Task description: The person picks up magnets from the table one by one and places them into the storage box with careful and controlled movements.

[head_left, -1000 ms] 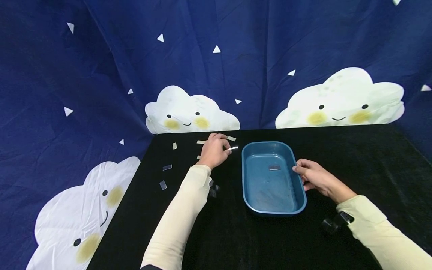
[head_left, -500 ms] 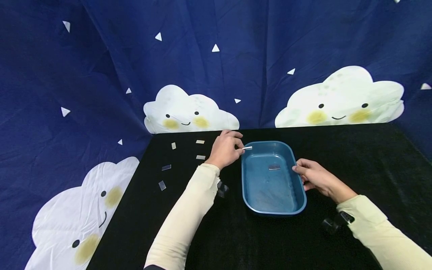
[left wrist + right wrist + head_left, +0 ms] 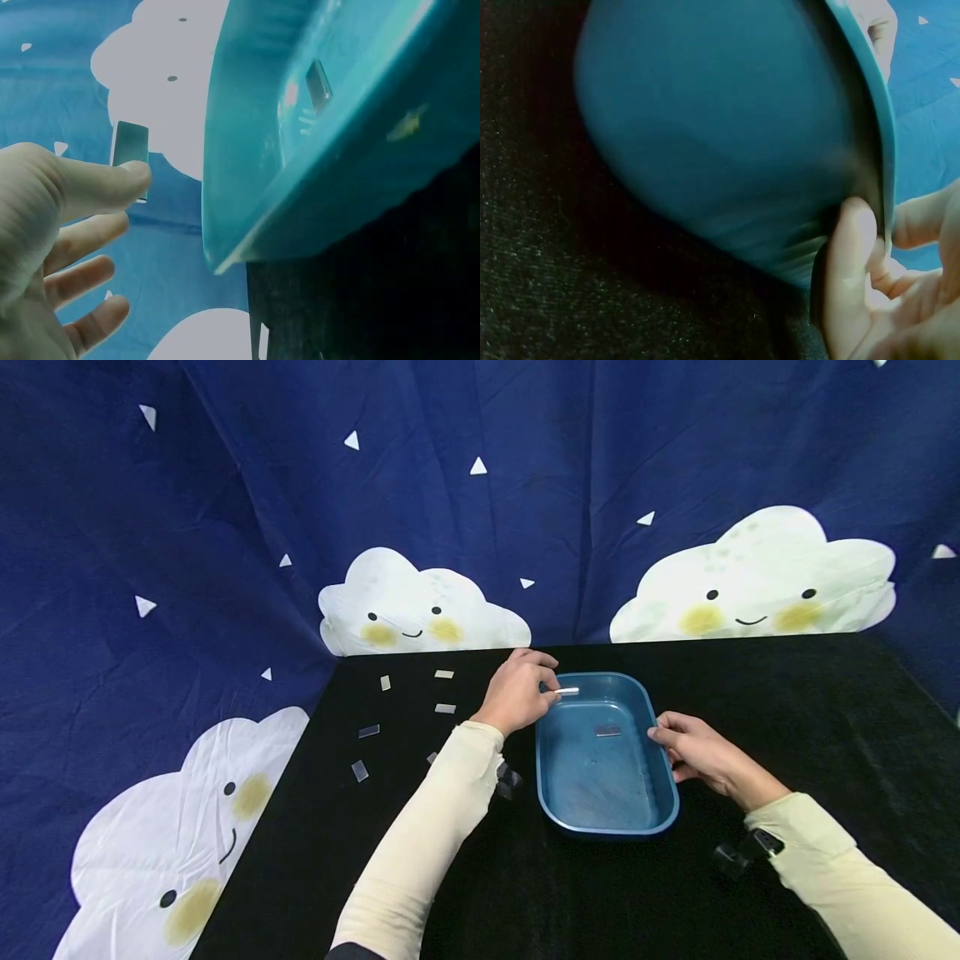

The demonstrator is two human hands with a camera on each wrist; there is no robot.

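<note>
My left hand (image 3: 517, 693) pinches a small flat rectangular piece (image 3: 567, 691) between thumb and finger, over the far left corner of a blue plastic basin (image 3: 600, 789). In the left wrist view the piece (image 3: 132, 141) stands on edge at the thumb tip, and the other fingers are spread loosely below. A similar thin rectangle (image 3: 608, 732) lies inside the basin. My right hand (image 3: 701, 750) grips the basin's right rim, thumb on one side of the wall and fingers on the other, as the right wrist view also shows.
Several more small rectangles lie on the black tabletop left of the basin, some pale (image 3: 445, 708), some dark and glassy (image 3: 360, 770). One (image 3: 432, 758) is partly hidden by the left sleeve. A blue curtain (image 3: 570, 510) with clouds hangs behind the table.
My left hand has carried the pinched piece rightward from the tabletop to over the basin's far left corner. The right hand and basin stay nearly still.
</note>
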